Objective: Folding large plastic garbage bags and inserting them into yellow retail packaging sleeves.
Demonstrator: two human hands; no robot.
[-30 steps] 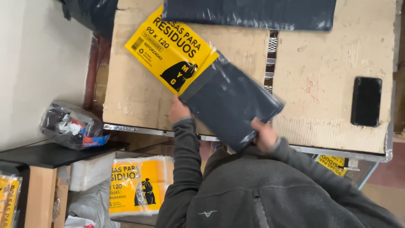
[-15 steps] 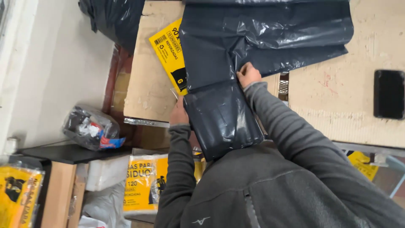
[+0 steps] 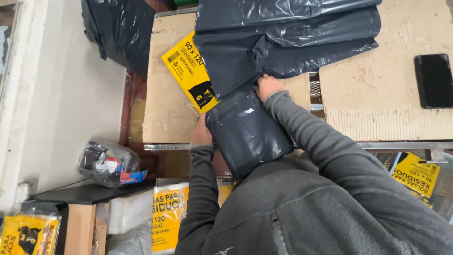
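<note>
A flat packet of folded dark grey plastic bags (image 3: 247,130) with a yellow printed label (image 3: 188,71) lies on the cardboard-covered table (image 3: 167,113) and overhangs its near edge. My left hand (image 3: 202,133) grips the packet's left edge at the table rim. At the packet's far end my right hand (image 3: 267,86) holds on, with its fingers tucked under a spread pile of dark grey bags (image 3: 288,35) that covers the packet's top part.
A black phone (image 3: 433,80) lies on the table at the right. A clear bag of scraps (image 3: 108,163) and more yellow-labelled packets (image 3: 167,215) sit below at the left. A full black sack (image 3: 120,30) stands at the table's far left corner.
The view has shifted, and the dark bag pile now overlaps the packet's far end. My right hand moved from the packet's near corner up to its far end.
</note>
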